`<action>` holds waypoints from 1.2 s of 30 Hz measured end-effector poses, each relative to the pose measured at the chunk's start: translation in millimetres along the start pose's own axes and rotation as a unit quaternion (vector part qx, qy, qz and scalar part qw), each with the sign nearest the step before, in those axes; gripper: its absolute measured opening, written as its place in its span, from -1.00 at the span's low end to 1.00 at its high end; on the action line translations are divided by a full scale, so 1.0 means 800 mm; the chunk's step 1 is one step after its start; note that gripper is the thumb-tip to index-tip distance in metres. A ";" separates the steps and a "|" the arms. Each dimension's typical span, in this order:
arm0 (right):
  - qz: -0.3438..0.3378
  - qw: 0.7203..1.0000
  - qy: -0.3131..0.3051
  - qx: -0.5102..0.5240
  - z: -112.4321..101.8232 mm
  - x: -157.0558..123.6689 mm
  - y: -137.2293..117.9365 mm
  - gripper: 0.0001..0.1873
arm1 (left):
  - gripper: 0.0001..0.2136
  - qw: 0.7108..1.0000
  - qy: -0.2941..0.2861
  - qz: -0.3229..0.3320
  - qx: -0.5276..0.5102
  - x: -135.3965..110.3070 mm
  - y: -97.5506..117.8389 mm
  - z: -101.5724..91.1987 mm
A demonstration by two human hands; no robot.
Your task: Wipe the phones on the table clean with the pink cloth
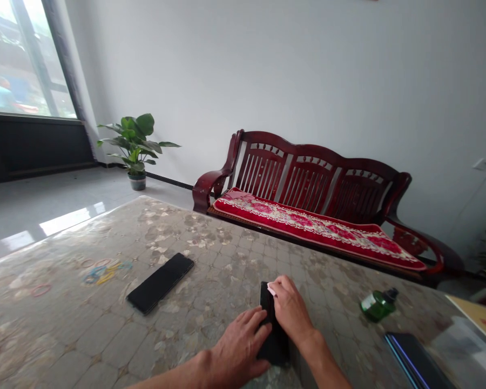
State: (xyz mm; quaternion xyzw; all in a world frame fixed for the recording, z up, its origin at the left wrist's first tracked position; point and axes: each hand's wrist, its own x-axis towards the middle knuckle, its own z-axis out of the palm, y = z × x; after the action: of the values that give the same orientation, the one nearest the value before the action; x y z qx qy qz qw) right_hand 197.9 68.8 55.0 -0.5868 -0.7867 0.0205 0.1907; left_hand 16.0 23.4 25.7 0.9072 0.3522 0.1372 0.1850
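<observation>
A black smartphone point(276, 346) lies on the patterned tablecloth point(210, 324) right in front of me. My left hand point(243, 343) grips it from the left side, fingers over its near edge and thumb by its lower end. Pinched in my right hand point(290, 308) is a small white piece of cloth or tissue point(271, 289), pressed against the far end of the phone's dark face. Most of that piece is hidden by my fingers. To the left, another black smartphone point(161, 282) rests flat, apart from both hands.
Coloured rubber bands point(102, 272) lie on the left. At right are a green bottle point(377, 307) with a black top, a dark phone-like device point(417, 359) and a yellowish box or sheet point(480, 324). Beyond the table stand a wooden bench point(308, 178) and a potted plant point(135, 140).
</observation>
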 end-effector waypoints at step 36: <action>-0.005 0.999 0.002 -0.050 0.003 -0.035 -0.001 -0.64 | -0.46 1.000 0.005 0.002 -0.012 0.002 0.001 0.000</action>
State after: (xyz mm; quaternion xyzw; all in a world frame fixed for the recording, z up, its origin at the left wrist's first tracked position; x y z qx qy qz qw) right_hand 203.0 42.6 45.2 -0.5915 -0.7894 -0.0205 0.1630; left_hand 17.5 23.5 26.2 0.9050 0.3493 0.1466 0.1938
